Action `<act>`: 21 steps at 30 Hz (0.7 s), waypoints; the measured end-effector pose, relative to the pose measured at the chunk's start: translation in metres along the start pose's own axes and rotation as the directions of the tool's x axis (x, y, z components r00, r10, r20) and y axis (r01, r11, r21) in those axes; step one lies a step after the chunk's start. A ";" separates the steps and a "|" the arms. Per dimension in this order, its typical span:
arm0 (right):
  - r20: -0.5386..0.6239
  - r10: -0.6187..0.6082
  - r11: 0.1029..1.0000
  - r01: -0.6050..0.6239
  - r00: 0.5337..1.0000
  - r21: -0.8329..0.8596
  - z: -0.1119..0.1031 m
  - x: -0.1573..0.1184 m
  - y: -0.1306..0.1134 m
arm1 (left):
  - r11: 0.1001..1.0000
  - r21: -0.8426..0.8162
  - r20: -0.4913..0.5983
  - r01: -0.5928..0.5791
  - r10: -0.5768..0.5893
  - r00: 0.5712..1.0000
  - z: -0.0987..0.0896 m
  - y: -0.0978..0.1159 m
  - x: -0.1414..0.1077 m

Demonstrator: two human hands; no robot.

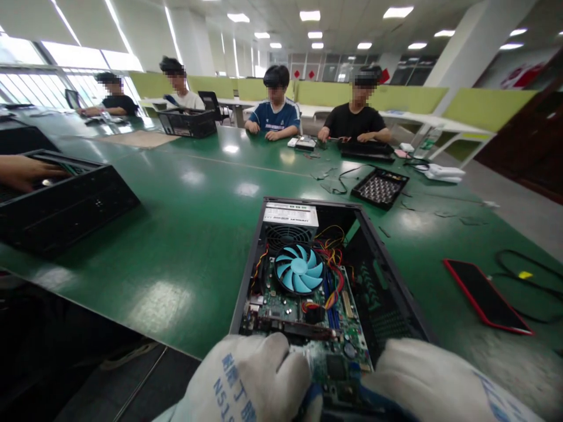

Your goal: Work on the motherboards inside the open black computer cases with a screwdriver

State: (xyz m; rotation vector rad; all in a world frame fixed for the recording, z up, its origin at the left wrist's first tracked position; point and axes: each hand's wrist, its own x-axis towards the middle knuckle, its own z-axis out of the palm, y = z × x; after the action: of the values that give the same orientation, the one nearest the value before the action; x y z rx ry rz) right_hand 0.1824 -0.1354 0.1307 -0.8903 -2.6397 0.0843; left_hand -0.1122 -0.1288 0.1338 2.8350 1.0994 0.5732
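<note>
An uncovered black computer case [387, 275] lies in front of me. Inside it are a green motherboard [275, 305], a fan with light blue blades [299, 268], a power supply [290, 215] and bundles of coloured wires [336, 287]. My left hand [253, 375], in a white glove with blue print, is over the near left part of the case, its fingers curled downward. On the near right, my right hand [431, 378], gloved alike, bends its fingers in over the board's lower edge. Both sets of fingertips are hidden, and so is whatever they grip.
A red-edged phone [488, 296] and a black cable [519, 258] lie to the right. Farther off is a black tray-like part [380, 187]. At the left, another person's hand [26, 173] reaches into a black case [70, 202]. Several people sit across the green table [197, 193].
</note>
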 end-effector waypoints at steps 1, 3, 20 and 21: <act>-0.013 0.056 0.998 -0.057 0.998 -0.024 -0.005 0.008 0.003 | 1.000 0.007 -0.007 0.010 -0.010 1.000 0.000 0.001 0.001; -0.038 0.182 0.975 -0.185 0.983 -0.121 -0.010 0.031 0.009 | 0.999 0.023 -0.028 0.022 -0.022 0.999 -0.002 0.003 0.003; 0.345 0.507 0.851 -0.394 0.790 -0.348 0.037 0.159 0.047 | 0.998 0.012 -0.068 0.062 -0.061 0.996 -0.007 0.009 0.004; 0.338 0.517 0.847 -0.416 0.786 -0.330 0.037 0.158 0.049 | 0.998 0.005 -0.071 0.057 -0.057 0.996 -0.008 0.009 0.004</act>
State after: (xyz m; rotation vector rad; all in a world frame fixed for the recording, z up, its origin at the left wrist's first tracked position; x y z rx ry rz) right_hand 0.0812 0.0001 0.1365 -1.7908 -2.7665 0.0879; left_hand -0.1061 -0.1335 0.1438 2.7994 1.1917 0.6715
